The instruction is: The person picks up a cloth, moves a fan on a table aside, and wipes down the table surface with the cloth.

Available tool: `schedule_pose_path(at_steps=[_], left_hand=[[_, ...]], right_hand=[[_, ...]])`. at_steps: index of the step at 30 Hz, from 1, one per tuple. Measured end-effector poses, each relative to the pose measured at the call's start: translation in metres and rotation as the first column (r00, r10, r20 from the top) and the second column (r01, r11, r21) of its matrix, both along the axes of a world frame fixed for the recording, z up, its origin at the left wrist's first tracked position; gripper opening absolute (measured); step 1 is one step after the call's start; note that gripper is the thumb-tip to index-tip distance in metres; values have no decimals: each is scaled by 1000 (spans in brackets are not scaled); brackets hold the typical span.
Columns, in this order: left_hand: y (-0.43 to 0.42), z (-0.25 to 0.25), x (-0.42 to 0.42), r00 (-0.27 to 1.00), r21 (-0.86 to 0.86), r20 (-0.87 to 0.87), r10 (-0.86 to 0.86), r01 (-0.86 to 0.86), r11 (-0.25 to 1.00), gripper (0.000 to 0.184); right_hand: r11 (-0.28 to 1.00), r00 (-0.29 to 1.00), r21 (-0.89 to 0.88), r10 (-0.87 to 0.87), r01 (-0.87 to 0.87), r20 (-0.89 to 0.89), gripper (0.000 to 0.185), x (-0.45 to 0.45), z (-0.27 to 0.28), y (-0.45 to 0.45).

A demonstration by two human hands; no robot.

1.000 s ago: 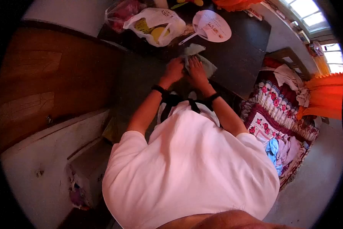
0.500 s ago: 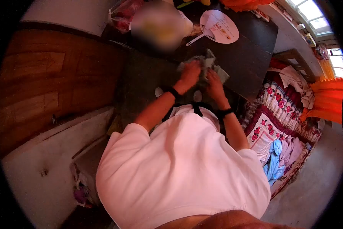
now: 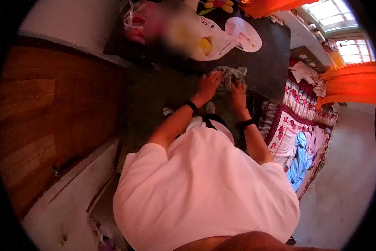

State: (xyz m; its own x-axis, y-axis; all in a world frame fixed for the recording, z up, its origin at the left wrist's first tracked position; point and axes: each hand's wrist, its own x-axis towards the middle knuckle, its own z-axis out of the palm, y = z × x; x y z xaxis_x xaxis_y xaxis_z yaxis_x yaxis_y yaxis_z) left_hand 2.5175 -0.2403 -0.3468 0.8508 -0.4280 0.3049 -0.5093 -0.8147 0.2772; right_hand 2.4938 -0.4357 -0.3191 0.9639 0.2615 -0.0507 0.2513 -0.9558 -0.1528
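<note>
A crumpled greyish cloth point(image 3: 232, 73) is bunched at the near edge of the dark table point(image 3: 263, 67). My left hand point(image 3: 208, 87) grips its left side, fingers bent onto the fabric. On the right side, my right hand point(image 3: 238, 95) holds the cloth with its fingertips. Just beyond the cloth lies a white plastic bag point(image 3: 219, 44) with something yellow in it. A round white hand fan point(image 3: 247, 35) rests beside the bag, its handle out of sight.
A red item in clear plastic point(image 3: 135, 25) and a blurred patch occupy the table's left end. To the right stands a bed with a floral cover point(image 3: 282, 131) and a blue garment point(image 3: 297, 163). A wooden door point(image 3: 62, 117) is on the left; orange curtains point(image 3: 351, 85) hang by the window.
The cloth, blurred and more spread out before, is now bunched between both hands. My view has shifted a little. The white bag now shows more fully and covers the fan's handle.
</note>
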Motion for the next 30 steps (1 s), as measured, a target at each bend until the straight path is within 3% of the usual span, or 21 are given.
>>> schedule_pose_path(at_steps=[1, 2, 5, 7, 9, 11, 13, 16, 18, 21, 23, 25, 27, 29, 30], left_hand=[[15, -1, 3, 1000, -15, 10, 3, -3, 1000, 53], [33, 2, 5, 999, -35, -48, 12, -13, 999, 54], [78, 12, 8, 990, -53, -141, 32, -40, 998, 54], [104, 22, 12, 983, -55, -173, 58, -69, 996, 54], [127, 26, 12, 962, -15, -254, 98, -105, 994, 54], [147, 8, 14, 975, -21, -184, 127, -133, 991, 54], [163, -1, 17, 977, -22, -118, 176, -179, 984, 54], [181, 7, 0, 964, 88, -66, 259, -253, 963, 53], [209, 22, -3, 950, 13, -48, 307, -307, 952, 54], [239, 30, 10, 940, 44, -10, 340, -339, 940, 55], [264, 5, 31, 904, 76, -36, 427, -423, 903, 56], [271, 13, 33, 862, 113, -78, 501, -492, 864, 56], [265, 63, 30, 847, 165, -88, 524, -506, 846, 55], [248, 74, 33, 857, 222, -138, 496, -462, 859, 53], [238, 74, 36, 860, 275, -182, 476, -421, 865, 51]], right_hand=[[999, 999, -48, -20, 18, -37, 68, 5, -4, 13], [987, 998, 155, 53, -48, -30, 66, 6, -2, 27], [974, 999, 227, 18, -11, -32, 60, 14, -19, 73], [967, 996, 239, 76, -87, 54, 57, 23, -28, 93], [974, 984, 222, 80, -44, -158, 55, 26, -20, 124], [960, 989, 274, 85, -49, -119, 55, 31, -11, 151], [964, 972, 261, 100, -43, -212, 57, 41, -11, 171], [968, 938, 189, 214, -166, -271, 62, 55, 4, 206], [934, 905, 267, 312, -236, -289, 64, 61, 49, 236], [876, 918, 385, 368, -290, -146, 69, 87, -22, 259], [843, 904, 398, 422, -363, -70, 51, 96, -44, 266], [879, 921, 352, 377, -322, -98, 50, 97, -41, 274], [915, 937, 294, 326, -278, -128, 49, 92, -14, 274], [942, 906, 292, 264, -168, -331, 53, 93, 49, 271], [943, 907, 294, 256, -158, -334, 53, 89, 42, 264]])
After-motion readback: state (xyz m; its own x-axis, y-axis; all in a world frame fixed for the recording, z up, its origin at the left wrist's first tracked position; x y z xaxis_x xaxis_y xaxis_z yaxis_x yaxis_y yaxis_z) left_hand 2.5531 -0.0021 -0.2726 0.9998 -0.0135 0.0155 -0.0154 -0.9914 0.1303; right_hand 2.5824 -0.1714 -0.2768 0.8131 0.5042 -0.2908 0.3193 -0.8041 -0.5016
